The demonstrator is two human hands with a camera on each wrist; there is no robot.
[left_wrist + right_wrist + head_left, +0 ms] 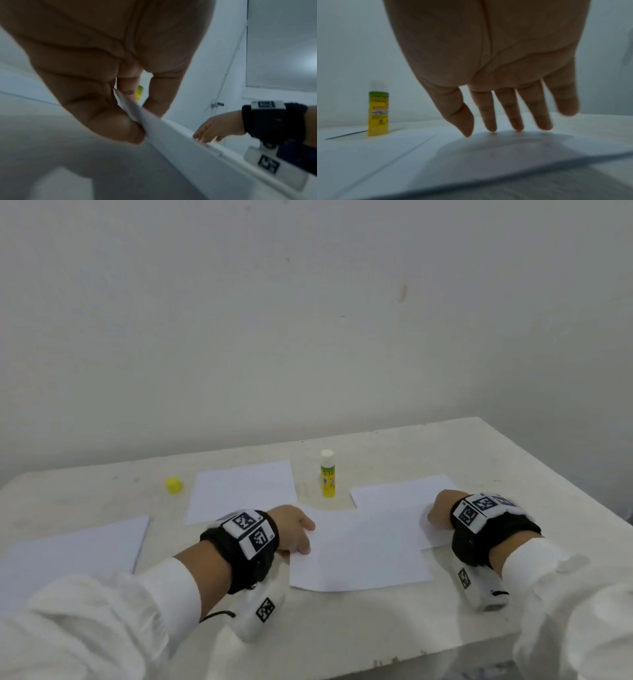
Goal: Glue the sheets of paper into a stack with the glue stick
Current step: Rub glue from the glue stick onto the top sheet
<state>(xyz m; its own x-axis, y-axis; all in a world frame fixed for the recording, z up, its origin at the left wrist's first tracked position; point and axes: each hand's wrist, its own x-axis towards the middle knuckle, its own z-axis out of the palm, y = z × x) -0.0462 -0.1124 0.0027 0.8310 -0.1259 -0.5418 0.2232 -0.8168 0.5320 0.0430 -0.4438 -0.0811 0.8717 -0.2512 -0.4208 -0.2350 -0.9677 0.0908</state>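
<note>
To do this well, line up the edges first, then press flat from the middle out. The left hand (294,529) pinches the left edge of the top sheet (359,553). The right hand (440,510) is spread open, fingertips on the paper. The glue stick (327,474) stands uncapped just behind, between both hands.

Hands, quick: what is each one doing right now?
Left hand: pinching the edge of the top sheet.
Right hand: open, fingertips on the same sheet.
</note>
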